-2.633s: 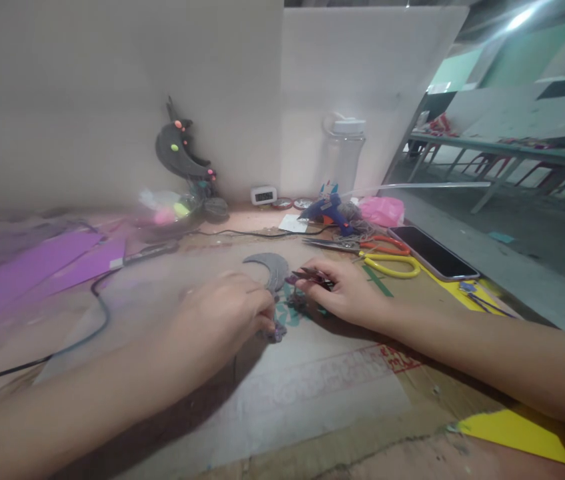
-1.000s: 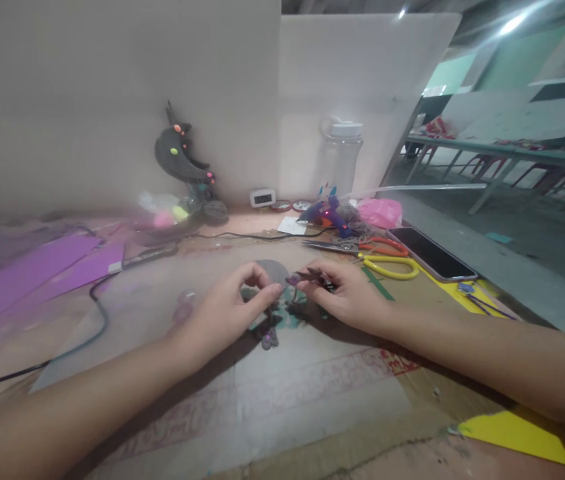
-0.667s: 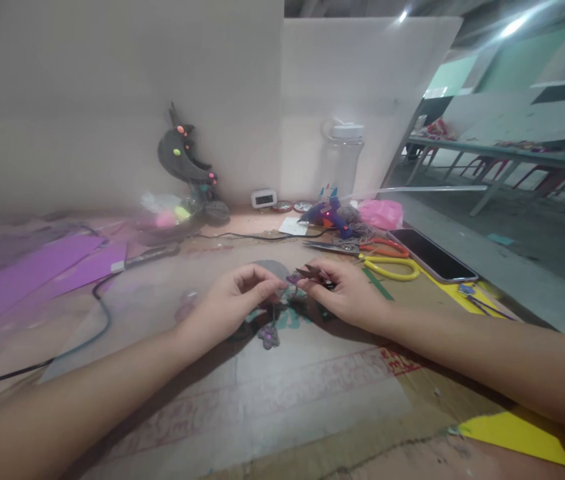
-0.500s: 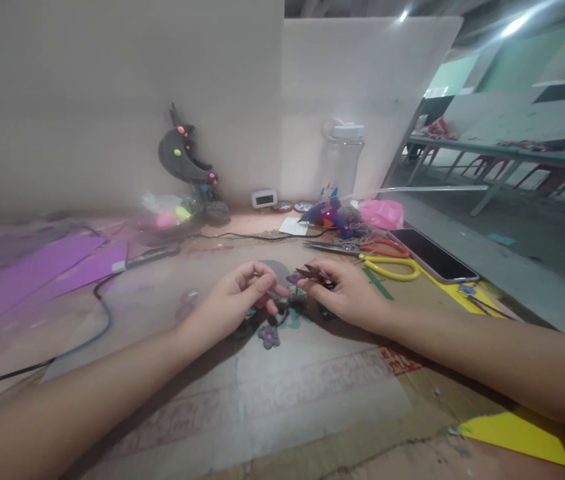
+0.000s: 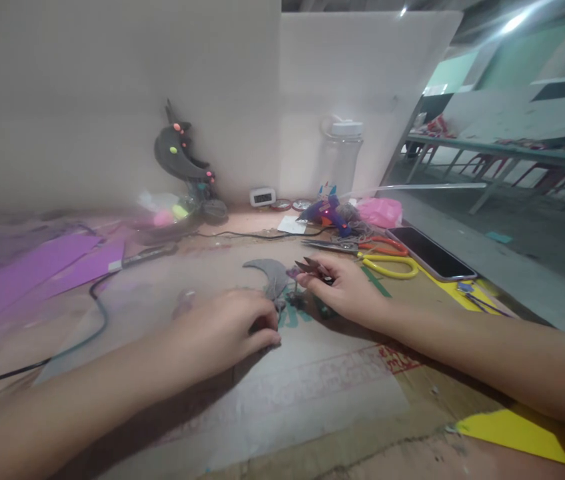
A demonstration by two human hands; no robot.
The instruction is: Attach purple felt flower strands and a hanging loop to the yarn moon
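Note:
My right hand is closed around a pair of small dark-bladed snips, blades pointing left. A small purple piece shows at its fingertips, on a greyish strand. My left hand is palm down, with fingers curled and the thumb drawn in close to them. Whatever is between those fingers is hidden. Behind the left fingertips lies a grey crescent moon shape, its lower end next to them. Dark small bits lie between the two hands.
Long scissors with orange and yellow handles, a phone and a purple-blue glue gun lie beyond my right hand. At the back stand a clear bottle, a small clock and a decorated dark crescent. Purple sheets lie left.
My left hand has turned palm down and moved toward me, over the spot where a grey flower with a purple centre showed. More of the grey crescent is visible. My right hand has barely moved.

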